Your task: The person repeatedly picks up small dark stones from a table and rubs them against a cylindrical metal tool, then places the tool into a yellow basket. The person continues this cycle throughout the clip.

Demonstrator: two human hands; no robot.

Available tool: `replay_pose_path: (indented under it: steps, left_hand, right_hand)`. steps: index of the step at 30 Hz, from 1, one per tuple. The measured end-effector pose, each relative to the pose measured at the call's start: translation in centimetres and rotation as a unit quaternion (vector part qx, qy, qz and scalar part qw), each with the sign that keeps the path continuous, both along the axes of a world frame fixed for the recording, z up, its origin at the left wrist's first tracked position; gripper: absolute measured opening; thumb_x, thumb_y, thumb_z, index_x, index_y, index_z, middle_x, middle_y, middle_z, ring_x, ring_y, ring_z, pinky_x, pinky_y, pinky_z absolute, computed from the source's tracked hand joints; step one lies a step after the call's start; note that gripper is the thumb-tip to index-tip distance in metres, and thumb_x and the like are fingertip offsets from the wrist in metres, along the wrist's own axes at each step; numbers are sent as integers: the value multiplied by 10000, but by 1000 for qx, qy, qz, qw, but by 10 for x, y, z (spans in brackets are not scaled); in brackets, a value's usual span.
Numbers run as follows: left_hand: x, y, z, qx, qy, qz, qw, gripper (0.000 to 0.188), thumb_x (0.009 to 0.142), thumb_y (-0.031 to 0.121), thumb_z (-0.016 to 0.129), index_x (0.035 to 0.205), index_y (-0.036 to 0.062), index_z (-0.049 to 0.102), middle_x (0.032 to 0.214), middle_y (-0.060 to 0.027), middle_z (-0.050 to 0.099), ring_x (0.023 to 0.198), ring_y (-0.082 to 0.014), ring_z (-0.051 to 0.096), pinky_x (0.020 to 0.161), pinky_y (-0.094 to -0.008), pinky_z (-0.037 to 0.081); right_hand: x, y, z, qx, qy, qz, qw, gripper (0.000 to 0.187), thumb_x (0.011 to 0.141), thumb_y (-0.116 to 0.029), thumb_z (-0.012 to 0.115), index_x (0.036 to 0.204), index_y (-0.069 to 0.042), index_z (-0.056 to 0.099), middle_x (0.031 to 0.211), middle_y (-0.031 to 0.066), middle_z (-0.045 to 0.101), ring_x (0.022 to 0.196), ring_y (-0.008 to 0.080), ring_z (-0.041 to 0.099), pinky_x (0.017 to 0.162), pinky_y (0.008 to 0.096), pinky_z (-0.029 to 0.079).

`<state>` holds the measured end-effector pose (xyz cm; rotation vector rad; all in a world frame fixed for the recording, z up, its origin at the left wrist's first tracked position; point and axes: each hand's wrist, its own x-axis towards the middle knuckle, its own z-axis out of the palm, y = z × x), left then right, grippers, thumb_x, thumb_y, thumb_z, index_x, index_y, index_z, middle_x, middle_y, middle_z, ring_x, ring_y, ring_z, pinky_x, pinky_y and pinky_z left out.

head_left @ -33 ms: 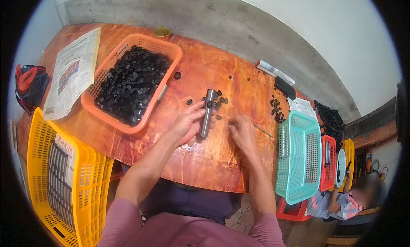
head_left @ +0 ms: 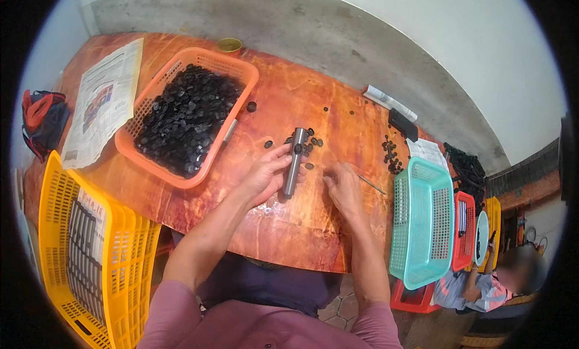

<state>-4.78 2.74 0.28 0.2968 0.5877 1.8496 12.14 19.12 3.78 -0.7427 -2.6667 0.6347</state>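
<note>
My left hand (head_left: 267, 175) is wrapped around a grey metal tube (head_left: 291, 179), which stands tilted above the table. A small black oval piece (head_left: 298, 148) sits on the tube's side near its upper end, by my fingertips. To the right, my right hand (head_left: 344, 186) is held low over the table, its fingers curled inward; what they hold, if anything, is hidden. A thin dark rod (head_left: 373, 185) juts out beside its knuckles, and I cannot tell whether the hand grips it. Several loose black oval pieces (head_left: 309, 166) lie around the tube's upper end.
An orange basket (head_left: 251, 78) full of black pieces stands at left, near a newspaper (head_left: 99, 102). A yellow crate (head_left: 129, 246) holds grey tubes. At right are a teal basket (head_left: 422, 228), a black box (head_left: 403, 125), scattered black pieces (head_left: 392, 156) and a seated person (head_left: 473, 289).
</note>
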Motion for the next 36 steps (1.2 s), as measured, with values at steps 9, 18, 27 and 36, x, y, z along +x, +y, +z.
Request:
replay_pose_path:
  steps: [9, 18, 27, 36]
  left_hand:
    - [0, 1, 0, -10, 6, -9, 1000, 464, 1068, 146, 547, 1498, 35, 412, 1301, -183, 628, 1016, -350, 713, 855, -467, 605]
    - [1, 0, -2, -9, -6, -21, 1000, 466, 1084, 131, 516, 1515, 2, 391, 1293, -217, 633, 1073, -324, 707, 954, -483, 604]
    - [2, -1, 1, -22, 3, -37, 999, 439, 1079, 136, 503, 1486, 14, 392, 1292, -231, 634, 1053, -355, 722, 898, -521, 637]
    - [13, -2, 3, -34, 22, -69, 997, 527, 1065, 177, 575, 1524, 12, 375, 1292, -209, 630, 1087, -349, 712, 940, -524, 624]
  right_hand:
    - [-1, 16, -23, 37, 55, 18, 998, 119, 898, -29, 680, 1012, -21, 713, 952, 233, 662, 947, 420, 660, 831, 490, 523]
    - [13, 24, -10, -89, 52, -26, 994, 196, 857, -40, 743, 1050, -10, 735, 944, 161, 653, 896, 295, 675, 800, 397, 540]
    - [29, 28, -20, -152, 44, -25, 987, 305, 806, 13, 792, 1102, -8, 722, 915, 111, 638, 797, 235, 646, 752, 351, 534]
    - [30, 28, -30, -166, 57, -46, 983, 242, 837, -29, 784, 1067, 2, 713, 878, 91, 621, 766, 211, 612, 720, 346, 513]
